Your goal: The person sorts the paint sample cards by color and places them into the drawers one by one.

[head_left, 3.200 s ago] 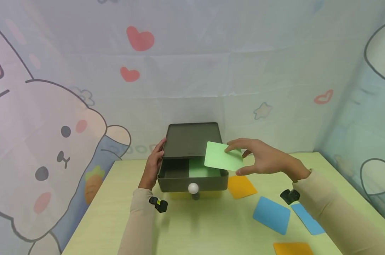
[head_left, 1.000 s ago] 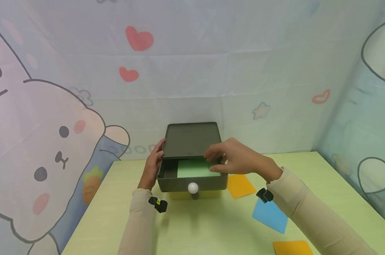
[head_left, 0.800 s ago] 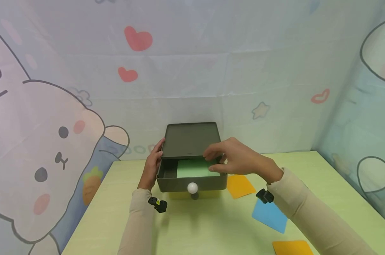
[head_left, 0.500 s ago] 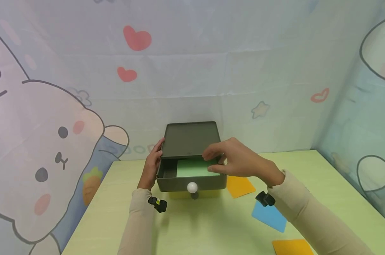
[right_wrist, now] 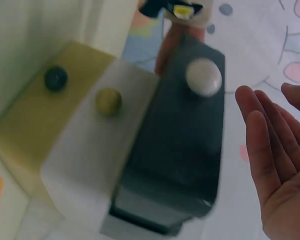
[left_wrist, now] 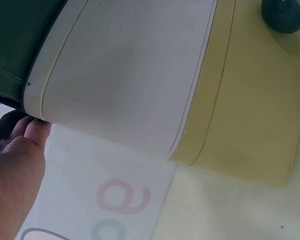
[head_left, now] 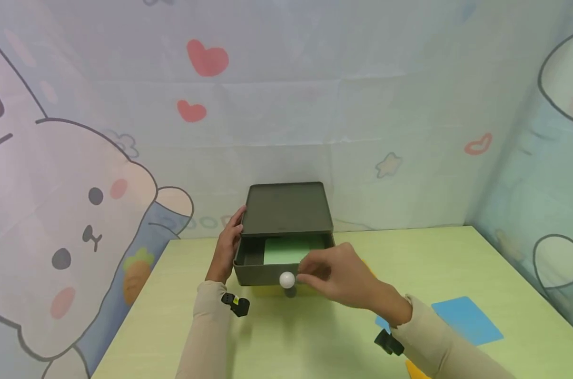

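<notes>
A small drawer cabinet [head_left: 287, 209] stands on the table with its dark top drawer [head_left: 263, 275] pulled out. Green cards [head_left: 282, 251] lie in that drawer. My left hand [head_left: 226, 246] rests along the cabinet's left side, its fingers against the dark upper part, partly hidden in the left wrist view. My right hand [head_left: 345, 276] is in front of the drawer, close to its white knob [head_left: 287, 280], fingers loosely bent and holding nothing. In the right wrist view a gap shows between the fingertips and the knob.
Below are a white drawer [right_wrist: 90, 150] with a yellow knob [right_wrist: 108, 102] and a yellow drawer [right_wrist: 30, 120] with a dark knob [right_wrist: 56, 78]. Blue cards [head_left: 468, 320] and orange cards [head_left: 415, 371] lie to the right. A printed cloth [head_left: 286, 105] hangs behind.
My right hand carried a green card over the drawer; the card now lies inside, released. That hand has since moved down and forward to the white knob. My left hand has stayed put.
</notes>
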The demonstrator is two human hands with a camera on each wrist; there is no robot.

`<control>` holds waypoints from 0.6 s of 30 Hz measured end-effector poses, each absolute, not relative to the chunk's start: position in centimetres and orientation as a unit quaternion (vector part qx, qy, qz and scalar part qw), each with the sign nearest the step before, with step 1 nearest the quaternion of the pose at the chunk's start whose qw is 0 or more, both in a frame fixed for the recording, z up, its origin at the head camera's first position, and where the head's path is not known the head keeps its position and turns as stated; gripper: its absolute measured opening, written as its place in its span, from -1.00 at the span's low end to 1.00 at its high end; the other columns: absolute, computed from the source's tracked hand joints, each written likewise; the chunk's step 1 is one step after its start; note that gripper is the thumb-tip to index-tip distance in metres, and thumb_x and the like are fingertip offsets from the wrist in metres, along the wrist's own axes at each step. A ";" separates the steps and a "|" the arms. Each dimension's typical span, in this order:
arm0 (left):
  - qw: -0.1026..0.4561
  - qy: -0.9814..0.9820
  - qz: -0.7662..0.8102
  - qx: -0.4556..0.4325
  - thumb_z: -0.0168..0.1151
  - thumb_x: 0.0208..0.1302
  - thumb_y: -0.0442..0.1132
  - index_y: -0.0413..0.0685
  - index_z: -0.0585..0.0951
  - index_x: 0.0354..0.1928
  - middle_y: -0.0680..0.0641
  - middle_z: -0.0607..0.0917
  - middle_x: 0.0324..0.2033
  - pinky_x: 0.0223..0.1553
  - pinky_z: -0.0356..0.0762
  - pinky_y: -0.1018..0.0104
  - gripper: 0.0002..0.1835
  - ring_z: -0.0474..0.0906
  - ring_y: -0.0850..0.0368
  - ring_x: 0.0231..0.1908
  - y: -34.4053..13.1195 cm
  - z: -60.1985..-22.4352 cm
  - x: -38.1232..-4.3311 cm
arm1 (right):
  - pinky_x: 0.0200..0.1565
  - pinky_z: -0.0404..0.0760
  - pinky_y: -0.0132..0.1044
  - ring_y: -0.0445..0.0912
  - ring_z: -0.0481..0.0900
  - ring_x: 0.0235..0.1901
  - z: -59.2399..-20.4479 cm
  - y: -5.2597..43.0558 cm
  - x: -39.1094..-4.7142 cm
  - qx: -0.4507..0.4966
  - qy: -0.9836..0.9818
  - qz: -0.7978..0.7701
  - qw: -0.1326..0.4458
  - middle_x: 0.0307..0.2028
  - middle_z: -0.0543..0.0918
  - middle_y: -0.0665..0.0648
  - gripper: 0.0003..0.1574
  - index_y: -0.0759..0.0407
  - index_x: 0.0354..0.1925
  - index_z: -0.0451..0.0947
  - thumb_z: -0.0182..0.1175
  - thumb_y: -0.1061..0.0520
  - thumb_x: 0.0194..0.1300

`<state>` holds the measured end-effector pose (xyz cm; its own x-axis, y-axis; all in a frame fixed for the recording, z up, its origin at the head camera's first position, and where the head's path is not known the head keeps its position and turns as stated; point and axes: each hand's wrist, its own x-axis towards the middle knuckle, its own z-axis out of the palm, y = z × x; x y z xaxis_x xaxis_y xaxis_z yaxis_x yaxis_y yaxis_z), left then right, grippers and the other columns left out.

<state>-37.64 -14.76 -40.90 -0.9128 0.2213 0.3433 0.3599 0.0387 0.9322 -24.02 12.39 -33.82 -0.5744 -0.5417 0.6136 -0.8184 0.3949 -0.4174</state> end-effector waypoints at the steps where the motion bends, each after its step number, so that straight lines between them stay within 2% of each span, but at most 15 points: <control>1: 0.051 -0.719 -0.663 -0.202 -0.30 0.56 -0.04 0.26 0.12 0.59 0.03 0.05 0.60 0.60 -0.20 -0.12 -0.41 -0.13 0.04 0.62 -14.8 -40.9 -37.7 | -0.49 0.56 -0.58 -0.43 0.57 -0.59 -34.4 12.1 -23.9 0.412 -0.814 0.363 0.191 -0.50 0.78 -0.03 -0.94 0.09 -0.38 0.69 0.41 0.20 0.20; 9: 0.060 -0.719 -0.663 -0.202 -0.30 0.56 -0.05 0.25 0.14 0.58 0.03 0.07 0.60 0.60 -0.20 -0.13 -0.42 -0.12 0.04 0.62 -14.9 -40.9 -37.9 | -0.49 0.56 -0.56 -0.47 0.53 -0.62 -39.3 9.8 -22.9 0.313 -0.856 0.391 0.132 -0.57 0.76 -0.05 -0.77 0.06 -0.47 0.75 0.38 -0.01 0.26; 14: 0.056 -0.722 -0.659 -0.203 -0.30 0.57 -0.05 0.24 0.13 0.58 0.03 0.06 0.60 0.60 -0.19 -0.13 -0.42 -0.12 0.03 0.61 -14.9 -41.1 -37.8 | -0.51 0.53 -0.55 -0.45 0.54 -0.64 -41.0 8.9 -23.2 0.256 -0.874 0.391 0.133 -0.61 0.75 -0.04 -0.69 0.08 -0.51 0.77 0.38 -0.07 0.25; 18: 0.061 -0.719 -0.662 -0.202 -0.30 0.57 -0.04 0.25 0.15 0.58 0.03 0.08 0.60 0.60 -0.18 -0.14 -0.42 -0.10 0.03 0.61 -15.0 -41.1 -37.7 | -0.50 0.53 -0.52 -0.45 0.55 -0.63 -41.3 8.0 -23.6 0.226 -0.875 0.401 0.149 -0.61 0.74 -0.06 -0.73 0.06 -0.48 0.78 0.37 -0.06 0.25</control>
